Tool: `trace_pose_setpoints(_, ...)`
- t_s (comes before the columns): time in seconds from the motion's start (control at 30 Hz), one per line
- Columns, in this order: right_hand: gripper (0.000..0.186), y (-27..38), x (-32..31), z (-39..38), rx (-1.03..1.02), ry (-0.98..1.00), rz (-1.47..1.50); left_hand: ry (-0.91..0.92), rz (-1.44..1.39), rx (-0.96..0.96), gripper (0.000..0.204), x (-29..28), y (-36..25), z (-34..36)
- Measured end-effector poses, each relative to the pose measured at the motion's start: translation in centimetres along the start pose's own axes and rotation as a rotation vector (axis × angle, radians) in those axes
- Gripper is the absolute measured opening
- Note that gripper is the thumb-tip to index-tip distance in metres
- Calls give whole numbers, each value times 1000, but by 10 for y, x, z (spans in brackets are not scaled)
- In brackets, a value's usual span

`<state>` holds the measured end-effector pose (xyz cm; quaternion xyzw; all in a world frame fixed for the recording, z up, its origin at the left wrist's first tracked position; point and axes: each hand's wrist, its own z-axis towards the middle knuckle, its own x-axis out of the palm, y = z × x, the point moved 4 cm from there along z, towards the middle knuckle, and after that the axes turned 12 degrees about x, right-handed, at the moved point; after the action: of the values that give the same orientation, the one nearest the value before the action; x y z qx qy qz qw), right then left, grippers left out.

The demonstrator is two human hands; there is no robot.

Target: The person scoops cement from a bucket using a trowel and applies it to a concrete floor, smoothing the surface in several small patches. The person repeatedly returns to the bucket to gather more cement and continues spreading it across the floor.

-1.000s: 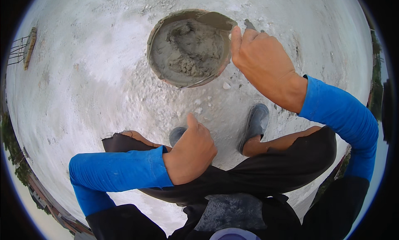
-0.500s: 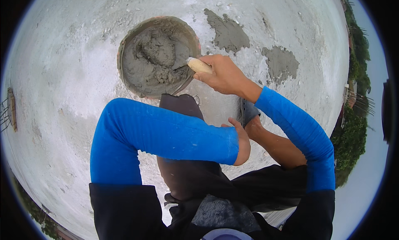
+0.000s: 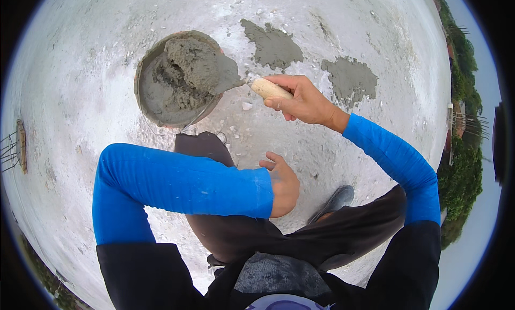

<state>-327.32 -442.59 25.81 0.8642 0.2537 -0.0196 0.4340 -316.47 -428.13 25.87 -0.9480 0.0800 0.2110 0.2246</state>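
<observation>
One trowel [image 3: 264, 88] in right hand [image 3: 307, 100]; one bucket [image 3: 203, 113]; two mortar patches [image 3: 273, 44] [image 3: 350, 80].

Place: what appears to be an outdoor building site is lying under a hazy sky [image 3: 481, 224].
Slab [image 3: 88, 103]: rough, pale grey concrete is stretching out on every side.
Bucket [image 3: 200, 116]: it is holding wet grey mortar [image 3: 166, 103], and a pale-handled trowel [image 3: 271, 89] is carrying a heap.
Patches [image 3: 274, 46]: two dark mortar smears are marking the slab.
Rods [image 3: 475, 124]: thin bars are jutting out at the right edge.
Trees [image 3: 461, 186]: green foliage is growing beyond.
</observation>
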Motion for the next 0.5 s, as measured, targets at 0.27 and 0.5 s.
trace_pose_setpoints(0.27,53,-176,-113,-198,-120,-271,289,-480,52,46,19,-52,-17,-29)
trace_pose_setpoints(0.5,50,-425,-123,-414,272,-959,645,-707,-112,-183,34,-174,4,-17)
